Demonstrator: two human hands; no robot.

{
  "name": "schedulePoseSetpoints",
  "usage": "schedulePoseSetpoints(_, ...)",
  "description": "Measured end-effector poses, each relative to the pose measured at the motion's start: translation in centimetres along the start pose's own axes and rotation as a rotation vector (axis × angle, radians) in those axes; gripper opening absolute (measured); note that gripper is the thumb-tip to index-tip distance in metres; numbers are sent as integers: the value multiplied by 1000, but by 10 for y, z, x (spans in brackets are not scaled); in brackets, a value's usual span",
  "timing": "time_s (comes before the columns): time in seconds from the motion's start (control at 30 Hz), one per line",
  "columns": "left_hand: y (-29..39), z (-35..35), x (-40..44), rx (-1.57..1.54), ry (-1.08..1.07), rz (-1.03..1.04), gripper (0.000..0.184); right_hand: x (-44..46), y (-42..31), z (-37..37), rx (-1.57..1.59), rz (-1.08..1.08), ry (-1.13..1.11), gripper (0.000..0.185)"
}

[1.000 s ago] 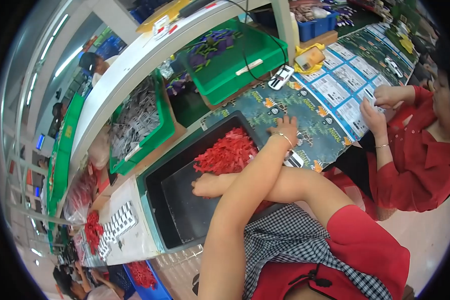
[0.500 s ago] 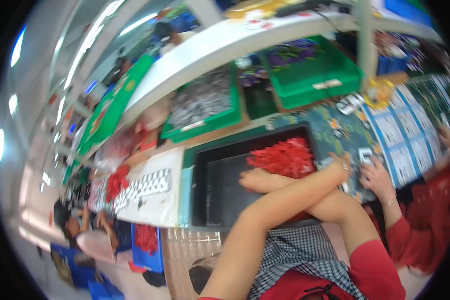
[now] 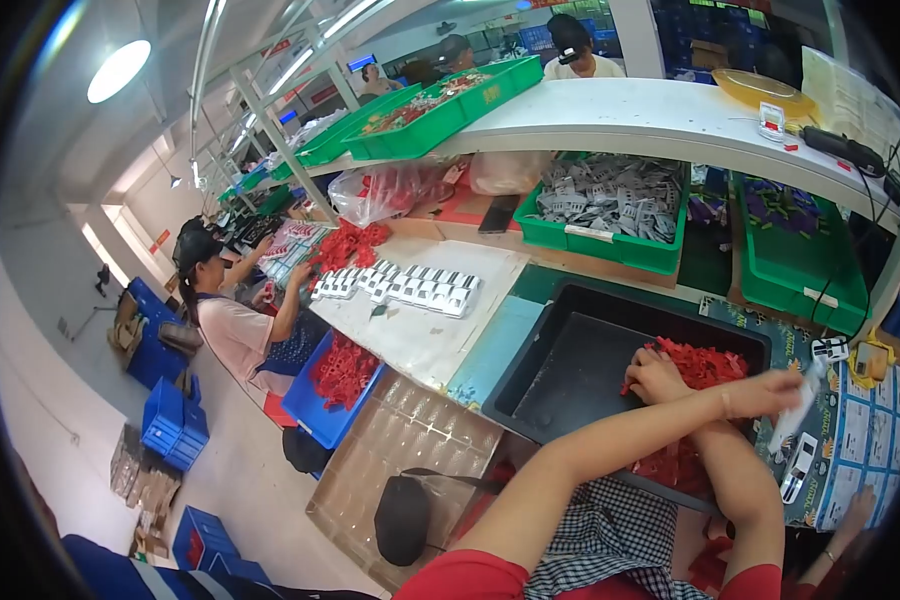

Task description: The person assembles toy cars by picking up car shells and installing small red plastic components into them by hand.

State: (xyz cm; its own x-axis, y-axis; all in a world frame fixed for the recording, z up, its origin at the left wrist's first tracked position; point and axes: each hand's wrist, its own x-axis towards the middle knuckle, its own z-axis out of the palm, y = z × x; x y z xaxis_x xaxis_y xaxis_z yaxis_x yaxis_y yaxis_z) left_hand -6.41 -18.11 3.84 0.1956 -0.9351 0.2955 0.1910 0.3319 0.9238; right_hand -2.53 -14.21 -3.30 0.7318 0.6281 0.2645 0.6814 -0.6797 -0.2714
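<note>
My forearms cross over a black tray [image 3: 530, 385]. My left hand [image 3: 768, 393] reaches over the tray's right side, its fingers closed at a blurred white strip-like piece [image 3: 796, 412]. Lower and to the left, my right hand [image 3: 656, 376] is in the tray at the left edge of a heap of red plastic pieces [image 3: 705, 362]. Its fingers are curled down among them, and what they grip is hidden. A white toy car [image 3: 799, 468] lies on the mat just below my left hand; another white toy car [image 3: 830, 349] is above it.
Co-worker's hand [image 3: 854, 512] rests by printed sheets [image 3: 860, 450] at right. Green bins hold grey parts [image 3: 610, 195] and purple parts [image 3: 785, 215] under the white shelf [image 3: 610, 112]. Left are a white board [image 3: 420, 345] with rowed white parts and a blue bin [image 3: 305, 400]. Another person sits beyond.
The view has swung, so the tray and bins appear farther right. My left hand now has a white piece at its fingers; the co-worker's hand has moved away from the white toy car.
</note>
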Motion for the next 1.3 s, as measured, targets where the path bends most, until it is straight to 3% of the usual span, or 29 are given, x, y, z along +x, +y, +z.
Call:
schedulePoseSetpoints(0.03,13,-3,-14,-183,56,112,34,1,4,2,49,24,-5,9)
schedulePoseSetpoints(0.07,20,-15,-34,-338,110,123,43,2,9,4,100,46,-12,8)
schedulePoseSetpoints(0.1,34,-25,-54,-440,143,130,50,2,19,11,86,20,9,18)
schedulePoseSetpoints(0.13,58,-26,-76,-522,187,137,49,3,24,16,85,17,10,18)
schedulePoseSetpoints(0.23,74,-63,-129,-488,325,221,48,1,39,33,-410,266,403,47)
schedulePoseSetpoints(0.27,71,-77,-142,-484,385,282,47,0,49,25,208,369,430,50)
schedulePoseSetpoints(0.3,67,-89,-156,-544,572,263,45,5,24,-15,197,525,239,47)
schedulePoseSetpoints(0.33,64,-102,-166,-570,514,324,44,9,5,-46,-42,523,162,33)
schedulePoseSetpoints(0.37,62,-112,-173,-620,515,402,45,9,9,-50,58,568,287,22)
schedulePoseSetpoints(0.4,66,-115,-172,-634,689,414,46,9,15,-50,87,546,411,14)
schedulePoseSetpoints(0.47,64,-124,-169,-574,743,468,42,12,9,-60,167,381,777,11)
schedulePoseSetpoints(0.5,58,-127,-169,-556,737,479,42,14,3,-67,293,326,853,10)
schedulePoseSetpoints(0.57,52,-128,-167,-579,727,407,48,14,-8,-75,171,266,892,11)
schedulePoseSetpoints(0.67,30,-131,-161,-528,771,386,46,15,-25,-69,190,200,800,17)
schedulePoseSetpoints(0.7,41,-112,-159,-296,779,330,44,16,-26,-65,167,174,760,19)
schedulePoseSetpoints(0.77,36,-116,-158,-485,773,224,44,15,-21,-64,-1,114,717,18)
schedulePoseSetpoints(0.9,27,-116,-151,-534,793,239,42,17,-20,-63,-127,159,724,18)
schedulePoseSetpoints(1.3,19,-108,-153,-144,885,210,32,14,-19,-61,-331,189,639,15)
